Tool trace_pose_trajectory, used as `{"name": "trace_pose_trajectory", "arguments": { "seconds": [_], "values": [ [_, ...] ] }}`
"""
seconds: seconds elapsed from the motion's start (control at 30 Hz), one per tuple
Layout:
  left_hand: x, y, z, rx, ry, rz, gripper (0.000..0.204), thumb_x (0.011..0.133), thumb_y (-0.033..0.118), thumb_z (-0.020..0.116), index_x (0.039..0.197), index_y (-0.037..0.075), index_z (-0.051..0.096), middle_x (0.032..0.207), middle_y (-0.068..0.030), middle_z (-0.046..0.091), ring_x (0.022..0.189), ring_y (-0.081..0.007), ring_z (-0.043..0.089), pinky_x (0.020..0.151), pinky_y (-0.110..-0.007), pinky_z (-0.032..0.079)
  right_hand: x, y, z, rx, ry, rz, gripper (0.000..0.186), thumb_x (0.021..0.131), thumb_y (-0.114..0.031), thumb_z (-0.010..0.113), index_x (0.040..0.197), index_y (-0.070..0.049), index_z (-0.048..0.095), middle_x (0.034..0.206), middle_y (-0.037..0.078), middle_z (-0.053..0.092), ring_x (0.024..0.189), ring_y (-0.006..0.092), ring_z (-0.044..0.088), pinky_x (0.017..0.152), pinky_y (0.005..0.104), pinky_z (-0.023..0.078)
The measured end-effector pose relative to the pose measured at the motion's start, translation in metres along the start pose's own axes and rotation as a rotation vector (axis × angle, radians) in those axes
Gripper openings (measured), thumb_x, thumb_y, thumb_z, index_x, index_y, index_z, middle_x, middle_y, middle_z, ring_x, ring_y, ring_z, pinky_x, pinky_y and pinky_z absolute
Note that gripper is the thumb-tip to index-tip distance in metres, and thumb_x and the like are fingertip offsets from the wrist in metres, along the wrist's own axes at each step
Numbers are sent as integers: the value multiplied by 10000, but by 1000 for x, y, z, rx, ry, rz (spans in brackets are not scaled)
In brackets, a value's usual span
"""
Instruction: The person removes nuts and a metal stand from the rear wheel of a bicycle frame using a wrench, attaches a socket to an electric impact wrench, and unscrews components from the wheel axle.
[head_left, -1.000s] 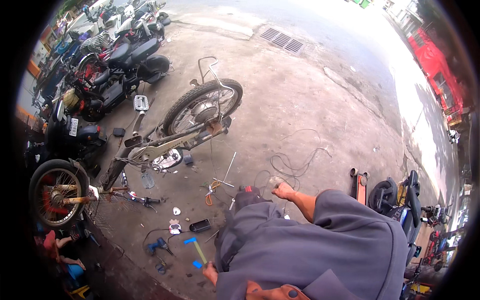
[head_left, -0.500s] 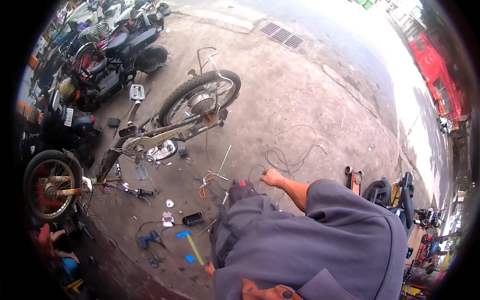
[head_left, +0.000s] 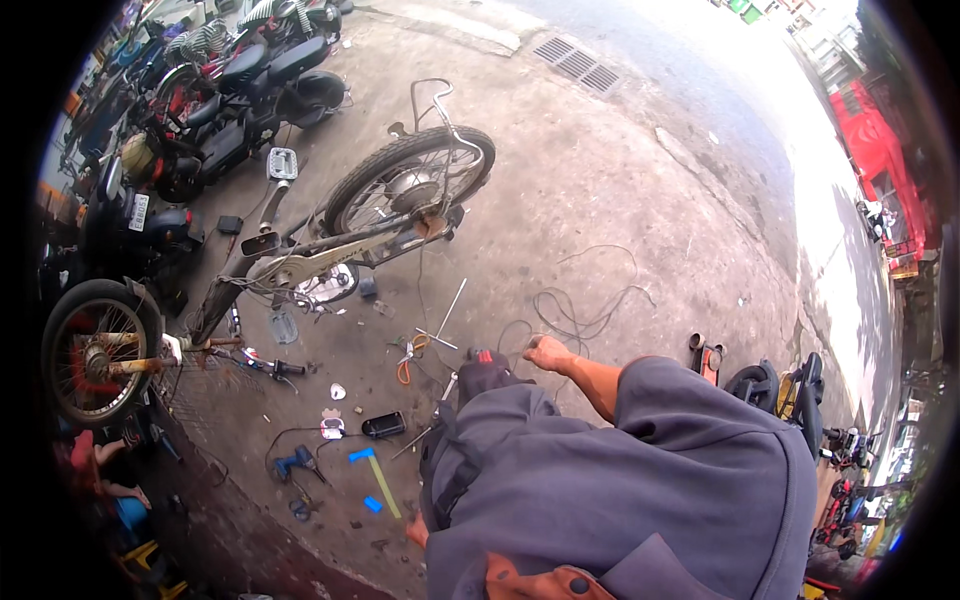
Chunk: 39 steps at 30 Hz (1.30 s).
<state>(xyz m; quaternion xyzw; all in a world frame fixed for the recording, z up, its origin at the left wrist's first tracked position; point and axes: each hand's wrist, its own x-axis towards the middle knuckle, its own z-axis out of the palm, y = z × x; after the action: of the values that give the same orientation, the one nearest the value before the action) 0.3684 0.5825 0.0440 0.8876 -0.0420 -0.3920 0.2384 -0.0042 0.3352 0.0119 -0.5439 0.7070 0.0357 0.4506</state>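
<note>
Drawn farther behind the grey shirt (head_left: 640, 470) than a second ago, the left hand (head_left: 417, 534) shows partly, just beside a blue-headed, lime-handled L-shaped tool (head_left: 382, 482) on concrete (head_left: 560, 200); I cannot tell its grip. The right hand (head_left: 548, 353) looks curled near a thin dark cable (head_left: 578, 330), any contents hidden. Dark characters mark a parked scooter's (head_left: 168, 240) white plate (head_left: 138, 212).

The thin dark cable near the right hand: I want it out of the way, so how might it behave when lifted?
Probably floppy: the cable lies in loose curves. Likely light, since it looks thin. It may tangle, as its loops overlap.
</note>
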Motion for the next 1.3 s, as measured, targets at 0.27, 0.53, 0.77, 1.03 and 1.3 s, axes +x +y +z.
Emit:
{"name": "trace_pose_trajectory", "arguments": {
  "seconds": [0.27,0.53,0.77,1.03,1.3],
  "values": [
    [-10,-6,7,12,1,-36,228,739,139,623,814,-66,555,667,-107,559,561,-186,514,530,-328,423,12,4,6,-26,-3,4,399,727,-317,557,920,27,616,939,259,604,945,367,574,797,409,443],
    [-11,-3,5,26,10,-32,231,743,143,621,818,-62,548,658,-104,550,549,-179,506,518,-321,419,9,-1,4,23,14,-13,420,724,-327,575,923,41,611,933,260,605,936,368,577,797,411,446],
    [-10,5,0,18,-9,-16,233,746,147,620,823,-59,542,650,-101,542,538,-173,500,507,-314,415,7,-2,4,16,2,12,416,723,-327,578,937,27,621,938,253,608,932,368,580,787,413,453],
    [-29,52,-33,-244,-54,67,236,749,152,618,828,-56,536,641,-98,533,525,-166,492,495,-307,412,5,-1,9,21,0,-12,397,732,-318,566,939,16,626,946,252,607,939,368,576,802,407,449],
    [-166,230,-119,-669,-917,1376,222,726,173,626,808,-6,523,614,-76,520,530,-171,515,500,-284,443,19,11,10,-93,3,-38,414,742,-332,534,966,7,617,964,255,601,970,372,563,814,406,441]
  ]
}}
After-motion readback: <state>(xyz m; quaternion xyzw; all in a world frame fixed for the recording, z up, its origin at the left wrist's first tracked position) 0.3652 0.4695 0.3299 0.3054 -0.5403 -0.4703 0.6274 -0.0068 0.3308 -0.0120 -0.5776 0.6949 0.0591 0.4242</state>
